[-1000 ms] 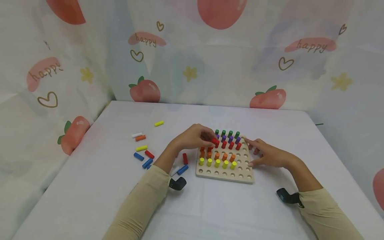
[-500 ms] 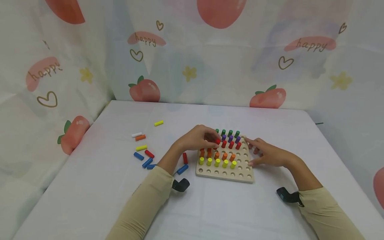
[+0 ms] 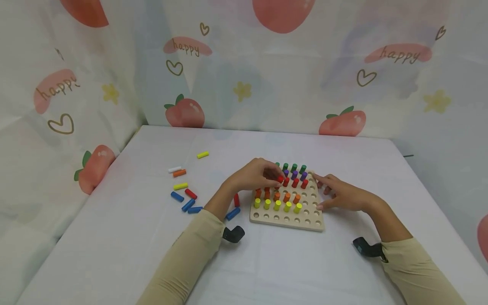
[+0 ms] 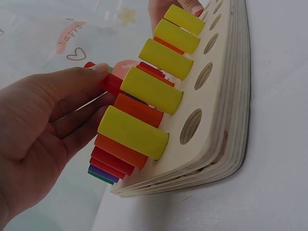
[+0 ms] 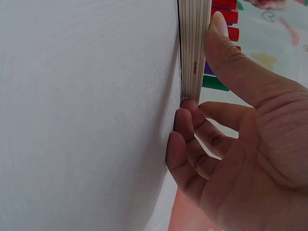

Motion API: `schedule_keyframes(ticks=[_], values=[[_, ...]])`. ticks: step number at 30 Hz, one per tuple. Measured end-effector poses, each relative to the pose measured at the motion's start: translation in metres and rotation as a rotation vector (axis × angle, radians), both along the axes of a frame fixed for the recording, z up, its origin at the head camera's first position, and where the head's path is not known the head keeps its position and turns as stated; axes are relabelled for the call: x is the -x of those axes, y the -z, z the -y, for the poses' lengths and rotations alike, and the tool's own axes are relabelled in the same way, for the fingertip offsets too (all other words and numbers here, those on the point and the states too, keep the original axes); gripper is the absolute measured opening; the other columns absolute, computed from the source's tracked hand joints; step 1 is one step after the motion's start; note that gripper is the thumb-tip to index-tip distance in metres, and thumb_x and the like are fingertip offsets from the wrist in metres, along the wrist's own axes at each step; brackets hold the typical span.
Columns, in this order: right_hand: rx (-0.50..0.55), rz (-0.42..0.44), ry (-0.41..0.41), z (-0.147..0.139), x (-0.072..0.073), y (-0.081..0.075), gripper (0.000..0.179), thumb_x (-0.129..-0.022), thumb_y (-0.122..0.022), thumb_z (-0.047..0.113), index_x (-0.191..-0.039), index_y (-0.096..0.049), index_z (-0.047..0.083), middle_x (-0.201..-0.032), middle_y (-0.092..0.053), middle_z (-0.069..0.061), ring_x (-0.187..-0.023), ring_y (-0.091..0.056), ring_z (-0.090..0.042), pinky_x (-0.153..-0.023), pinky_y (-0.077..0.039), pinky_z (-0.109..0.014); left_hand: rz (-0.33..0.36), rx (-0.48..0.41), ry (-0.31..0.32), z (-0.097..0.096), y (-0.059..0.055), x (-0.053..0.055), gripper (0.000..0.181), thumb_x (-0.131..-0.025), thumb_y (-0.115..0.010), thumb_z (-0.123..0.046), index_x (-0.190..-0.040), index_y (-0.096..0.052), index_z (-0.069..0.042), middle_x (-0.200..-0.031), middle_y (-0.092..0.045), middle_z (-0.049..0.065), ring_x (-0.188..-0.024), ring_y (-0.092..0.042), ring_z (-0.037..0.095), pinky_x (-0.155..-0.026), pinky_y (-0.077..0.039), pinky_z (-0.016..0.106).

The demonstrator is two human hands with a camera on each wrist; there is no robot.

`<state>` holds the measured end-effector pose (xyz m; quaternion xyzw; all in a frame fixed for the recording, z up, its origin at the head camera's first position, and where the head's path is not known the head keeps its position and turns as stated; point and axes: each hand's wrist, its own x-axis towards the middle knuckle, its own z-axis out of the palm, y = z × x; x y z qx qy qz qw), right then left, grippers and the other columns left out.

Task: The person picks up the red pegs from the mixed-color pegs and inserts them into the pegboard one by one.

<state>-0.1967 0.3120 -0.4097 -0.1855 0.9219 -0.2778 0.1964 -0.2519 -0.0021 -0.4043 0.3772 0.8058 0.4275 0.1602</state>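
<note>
My left hand (image 3: 254,174) pinches a red peg (image 4: 111,83) between thumb and fingertips, tilted above the board's red row. The wooden pegboard (image 3: 282,219) lies flat and carries upright pegs in rows: green (image 3: 295,167), purple (image 3: 295,174), red (image 3: 295,182), orange (image 3: 286,197) and yellow (image 3: 277,206). Part of the rows' left end is hidden behind my left hand in the head view. My right hand (image 3: 345,194) rests at the board's right side. Its thumb touches the edge near the top face and its index finger reaches the far right corner.
Loose pegs lie on the white table (image 3: 114,220) left of the board: blue (image 3: 177,196), red (image 3: 191,193), yellow (image 3: 181,186), orange (image 3: 179,173) and white (image 3: 175,169). Another yellow peg (image 3: 203,155) lies farther back. A printed cloth (image 3: 282,76) hangs behind the table.
My left hand has shifted slightly to the right along the red row, with the red peg still pinched. The right hand stays at the board's edge.
</note>
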Motion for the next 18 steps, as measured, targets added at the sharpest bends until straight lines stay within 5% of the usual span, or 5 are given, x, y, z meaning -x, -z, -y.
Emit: schedule_keyframes(ticks=[18], values=[[-0.001,0.004,0.009,-0.0001,0.0007,0.0011,0.103,-0.087,-0.084,0.037,-0.163,-0.024,0.002,-0.128,-0.046,-0.013,-0.105,-0.048,-0.027,-0.085,-0.052,-0.037,0.019,0.054,-0.012,0.0015,0.0071,0.0001,0.021,-0.097,-0.074,-0.009,-0.118,-0.075,-0.009,-0.109,-0.073,-0.004,-0.098,-0.067,0.007,-0.091,-0.052,0.019]])
